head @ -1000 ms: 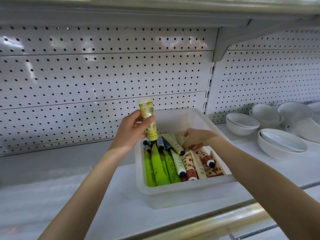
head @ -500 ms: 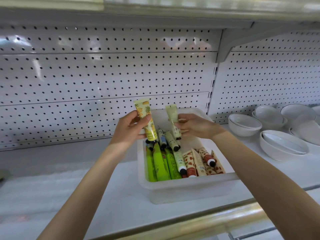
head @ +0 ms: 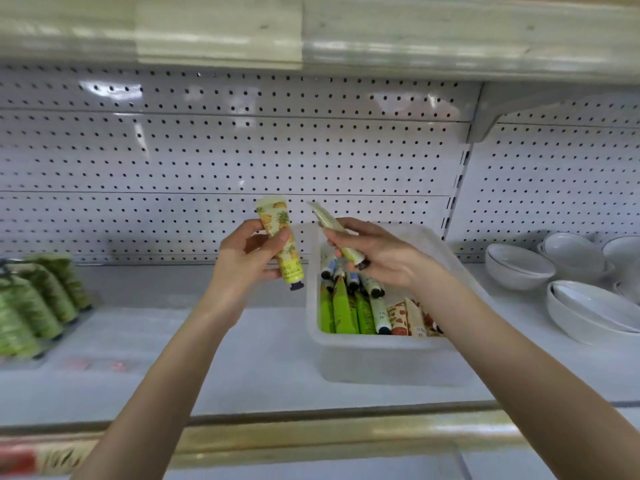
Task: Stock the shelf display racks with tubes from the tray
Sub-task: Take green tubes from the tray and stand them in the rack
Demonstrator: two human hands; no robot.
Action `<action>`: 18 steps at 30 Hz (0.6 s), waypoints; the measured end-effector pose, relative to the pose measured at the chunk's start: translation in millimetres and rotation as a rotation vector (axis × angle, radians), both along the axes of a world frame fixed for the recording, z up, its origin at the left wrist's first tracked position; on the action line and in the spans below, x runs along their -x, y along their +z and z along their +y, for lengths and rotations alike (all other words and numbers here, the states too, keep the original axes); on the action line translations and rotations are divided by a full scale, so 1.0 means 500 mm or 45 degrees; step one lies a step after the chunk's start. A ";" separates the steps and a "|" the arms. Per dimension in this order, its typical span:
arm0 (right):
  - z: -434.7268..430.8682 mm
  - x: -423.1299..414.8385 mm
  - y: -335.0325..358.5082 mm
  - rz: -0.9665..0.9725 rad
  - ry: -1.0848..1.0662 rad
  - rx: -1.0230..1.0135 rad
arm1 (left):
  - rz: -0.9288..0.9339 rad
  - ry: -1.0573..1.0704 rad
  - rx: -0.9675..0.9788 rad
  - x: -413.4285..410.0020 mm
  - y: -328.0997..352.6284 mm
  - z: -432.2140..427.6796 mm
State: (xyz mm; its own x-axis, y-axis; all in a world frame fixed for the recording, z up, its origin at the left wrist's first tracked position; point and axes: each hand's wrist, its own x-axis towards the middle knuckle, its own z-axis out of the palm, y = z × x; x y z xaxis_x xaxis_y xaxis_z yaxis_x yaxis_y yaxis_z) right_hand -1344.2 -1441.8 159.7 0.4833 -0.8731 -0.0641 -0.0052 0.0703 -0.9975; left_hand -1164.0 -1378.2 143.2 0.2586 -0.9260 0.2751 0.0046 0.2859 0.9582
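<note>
head view: left hand [head: 242, 263] still grips the pineapple tube [head: 281, 242]; my right hand [head: 381, 256] now lifts a pale tube [head: 327, 220] above the tray [head: 381, 362]

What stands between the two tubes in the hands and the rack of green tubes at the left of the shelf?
Nothing visible does. The left hand holds the pineapple tube, the right hand the pale tube; only bare shelf lies before the rack.
</note>
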 end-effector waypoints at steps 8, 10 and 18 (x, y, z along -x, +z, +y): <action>0.072 -0.066 -0.009 -0.163 0.074 -0.096 | 0.019 0.041 0.028 -0.065 -0.003 0.086; 0.086 -0.086 -0.007 -0.158 0.056 -0.096 | 0.020 0.047 0.033 -0.084 0.000 0.098; 0.128 -0.183 -0.020 -0.152 0.082 0.083 | -0.017 0.027 -0.005 -0.177 -0.005 0.124</action>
State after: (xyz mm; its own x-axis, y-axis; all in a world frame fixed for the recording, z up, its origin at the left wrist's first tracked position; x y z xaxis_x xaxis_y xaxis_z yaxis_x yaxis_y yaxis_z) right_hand -1252.7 -1377.8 149.8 0.5393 -0.8404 0.0530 0.1113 0.0087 -0.9938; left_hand -1075.5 -1316.4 140.4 0.2743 -0.9216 0.2747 -0.0138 0.2819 0.9594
